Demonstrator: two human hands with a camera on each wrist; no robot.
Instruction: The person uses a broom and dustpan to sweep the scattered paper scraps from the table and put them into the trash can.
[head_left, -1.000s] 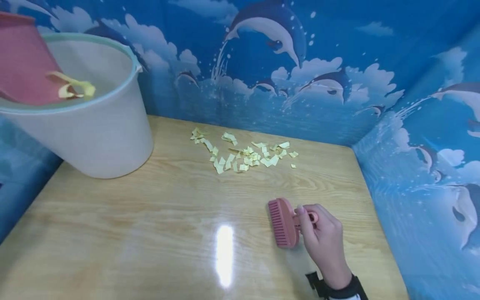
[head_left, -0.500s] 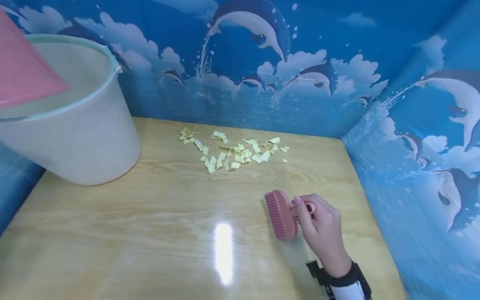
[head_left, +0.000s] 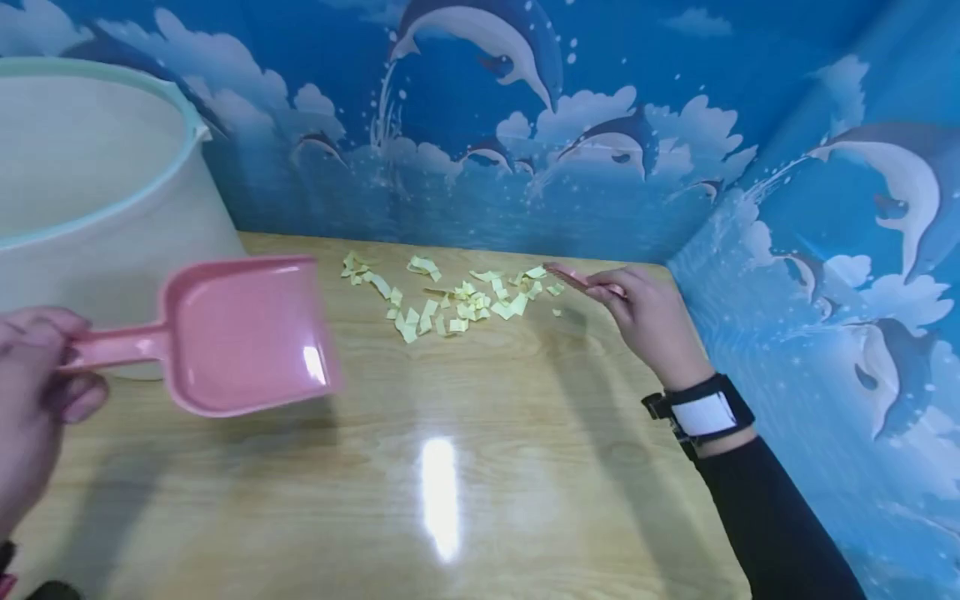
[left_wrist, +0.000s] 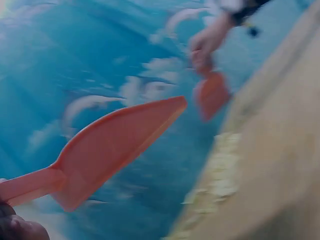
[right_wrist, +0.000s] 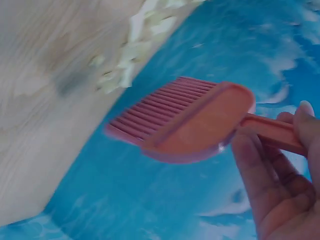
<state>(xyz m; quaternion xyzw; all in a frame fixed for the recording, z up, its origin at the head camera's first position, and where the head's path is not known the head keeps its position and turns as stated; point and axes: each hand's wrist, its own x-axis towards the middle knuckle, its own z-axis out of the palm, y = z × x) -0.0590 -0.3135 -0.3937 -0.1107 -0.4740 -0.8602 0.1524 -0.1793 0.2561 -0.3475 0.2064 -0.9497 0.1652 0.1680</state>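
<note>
Pink dustpan (head_left: 247, 333) is up in the air over the left part of the table (head_left: 510, 400), in front of the bin, tray side showing to the head camera, lip pointing right, shadow on the wood below it. Left hand (head_left: 30, 392) is clamped on its handle, fingers curled round; hand is partly cut off by the frame. Pink brush (right_wrist: 200, 122) is by the table's far edge, toward the far right corner, at the right end of the scraps. Right hand (head_left: 652, 321) pinches the brush handle, thumb against fingers. Brush reads as off the wood: its shadow sits apart from it. Can't tell if bristles touch any scrap. Yellow scraps (head_left: 471, 308) lie loose along the far edge, densest mid-spread, thinner at both ends, between dustpan and brush. White bin (head_left: 112, 275) with a pale green rim is at the far left, cut by the frame. Blue dolphin backdrop (head_left: 450, 204) runs behind the far edge and down the right edge. Right arm: black wristband (head_left: 705, 412) with a white patch, black sleeve (head_left: 772, 517). Left wrist view is blurred.
</note>
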